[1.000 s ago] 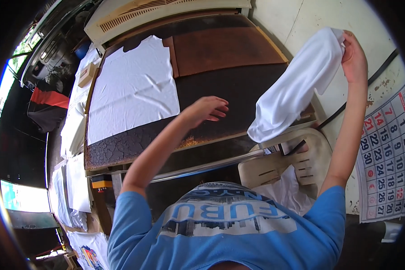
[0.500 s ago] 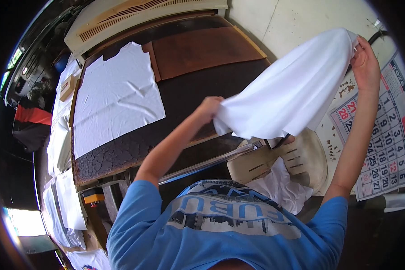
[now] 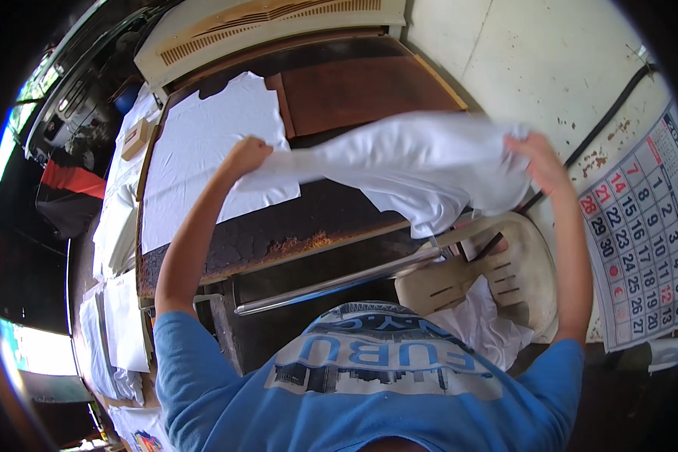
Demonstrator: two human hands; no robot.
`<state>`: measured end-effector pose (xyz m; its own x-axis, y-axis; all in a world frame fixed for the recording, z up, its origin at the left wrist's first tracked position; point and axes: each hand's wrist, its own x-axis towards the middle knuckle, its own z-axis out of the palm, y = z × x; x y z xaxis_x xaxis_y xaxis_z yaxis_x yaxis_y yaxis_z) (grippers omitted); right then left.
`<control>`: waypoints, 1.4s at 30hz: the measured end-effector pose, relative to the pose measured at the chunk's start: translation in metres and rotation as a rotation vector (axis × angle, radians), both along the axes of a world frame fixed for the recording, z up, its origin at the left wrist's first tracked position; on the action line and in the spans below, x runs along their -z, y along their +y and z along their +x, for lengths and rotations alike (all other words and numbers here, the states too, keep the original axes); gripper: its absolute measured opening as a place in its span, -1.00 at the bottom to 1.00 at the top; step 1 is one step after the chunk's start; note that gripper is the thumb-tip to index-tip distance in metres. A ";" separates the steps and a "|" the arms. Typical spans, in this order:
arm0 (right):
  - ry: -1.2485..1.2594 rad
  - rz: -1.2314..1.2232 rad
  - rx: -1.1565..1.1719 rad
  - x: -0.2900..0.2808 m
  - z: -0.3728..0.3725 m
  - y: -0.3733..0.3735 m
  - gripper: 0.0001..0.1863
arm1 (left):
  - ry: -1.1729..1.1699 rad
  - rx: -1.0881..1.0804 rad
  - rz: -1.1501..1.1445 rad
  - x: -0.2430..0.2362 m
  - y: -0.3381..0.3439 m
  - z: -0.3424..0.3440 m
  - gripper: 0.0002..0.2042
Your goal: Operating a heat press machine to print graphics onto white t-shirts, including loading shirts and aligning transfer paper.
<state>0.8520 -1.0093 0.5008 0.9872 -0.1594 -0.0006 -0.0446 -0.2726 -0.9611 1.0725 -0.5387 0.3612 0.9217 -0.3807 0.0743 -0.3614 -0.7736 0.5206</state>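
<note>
Hanging calendar (image 3: 640,248) beside white cloth (image 3: 422,162).

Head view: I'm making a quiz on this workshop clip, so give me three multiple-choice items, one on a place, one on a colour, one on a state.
1. Where is the plastic chair? A under the person's right arm B on the dark table C at far left
2. What colour is the cloth being held? A red B white C black
3. How is it held? A folded flat B stretched between left hand and right hand C one hand only

A: the chair sits lower right. B: plainly white. C is wrong, B: each hand grips an end.
</note>
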 end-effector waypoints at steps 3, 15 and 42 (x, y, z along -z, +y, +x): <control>-0.129 0.174 0.026 0.002 0.007 -0.003 -0.74 | 0.109 -0.141 -0.188 0.019 0.024 0.000 -0.67; -0.491 0.629 -0.373 -0.105 0.025 -0.039 -0.66 | 0.276 0.338 -1.476 -0.150 0.115 0.002 -0.76; 0.009 0.228 -0.005 -0.094 0.328 -0.175 -0.66 | 0.202 -0.220 -0.934 -0.155 0.013 0.183 -0.77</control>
